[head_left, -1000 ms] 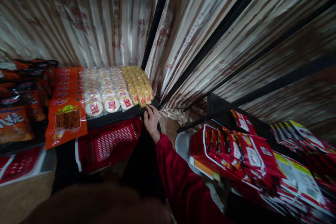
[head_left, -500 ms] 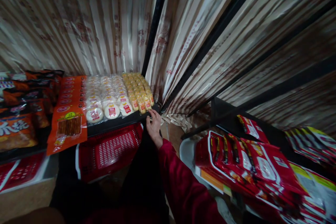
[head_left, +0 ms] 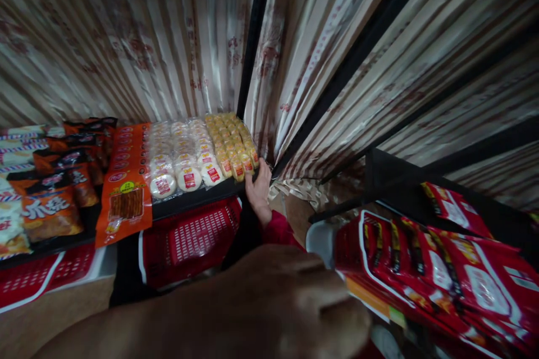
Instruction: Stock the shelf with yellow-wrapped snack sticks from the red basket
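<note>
My right hand (head_left: 259,190), in a dark red sleeve, reaches to the right end of the shelf. Its thumb and fingers are apart, touching the front corner of the yellow wrapped snacks (head_left: 231,143). Beside these lie rows of round white wrapped crackers (head_left: 188,178) with red labels. Close to the camera, my left hand (head_left: 332,308) crosses the lower middle, large and smeared by motion. Its fingers cannot be made out, nor whether they hold anything.
An orange snack pack (head_left: 126,202) overhangs the black shelf (head_left: 177,202) edge, left of the crackers. Orange-black bags (head_left: 50,207) stand farther left. Below is a red basket (head_left: 197,235). On the right, red snack bags (head_left: 463,275) fill another basket. A striped curtain (head_left: 168,39) hangs behind.
My left hand has swung in from the lower left across the foreground. The view has shifted left. My right hand stays by the yellow snacks, its fingers now at their right corner.
</note>
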Available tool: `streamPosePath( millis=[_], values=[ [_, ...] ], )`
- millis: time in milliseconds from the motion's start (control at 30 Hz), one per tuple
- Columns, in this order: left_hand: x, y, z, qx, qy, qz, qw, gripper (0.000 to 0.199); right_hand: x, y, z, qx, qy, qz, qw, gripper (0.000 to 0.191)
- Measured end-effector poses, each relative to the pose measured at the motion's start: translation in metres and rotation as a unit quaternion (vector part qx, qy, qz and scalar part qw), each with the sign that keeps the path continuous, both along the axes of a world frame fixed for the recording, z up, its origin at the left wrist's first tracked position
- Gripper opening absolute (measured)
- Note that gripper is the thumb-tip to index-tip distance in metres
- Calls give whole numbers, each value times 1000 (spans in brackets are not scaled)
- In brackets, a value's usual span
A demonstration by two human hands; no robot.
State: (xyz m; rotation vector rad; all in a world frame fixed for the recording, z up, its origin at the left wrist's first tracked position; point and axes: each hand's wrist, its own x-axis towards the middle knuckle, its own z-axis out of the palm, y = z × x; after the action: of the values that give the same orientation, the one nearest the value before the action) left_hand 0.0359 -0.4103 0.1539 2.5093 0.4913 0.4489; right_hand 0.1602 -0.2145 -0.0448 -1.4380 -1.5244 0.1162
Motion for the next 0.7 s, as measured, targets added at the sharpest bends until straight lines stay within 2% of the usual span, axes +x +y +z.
streamPosePath(
  millis=[33,100,233,333,400,700],
  values=[
    [3,16,4,9,12,10,1000,35,0,4,2,1,-3,2,1000,57],
    [7,36,2,19,37,36,999,35,0,13,3,0,-13,6,1000,59],
    [4,47,-30,-7,74,85,994,40,4,29,1,-8,-36,13,999,60],
    [0,50,-58,-32,68,128,989,44,4,37,-3,-19,-43,15,999,63],
    [-2,56,-71,-44,58,151,986,44,1,41,-6,-30,-49,13,998,67],
    [-15,102,-101,-48,47,241,968,40,-12,46,-18,-56,-88,2,995,80]
  ],
)
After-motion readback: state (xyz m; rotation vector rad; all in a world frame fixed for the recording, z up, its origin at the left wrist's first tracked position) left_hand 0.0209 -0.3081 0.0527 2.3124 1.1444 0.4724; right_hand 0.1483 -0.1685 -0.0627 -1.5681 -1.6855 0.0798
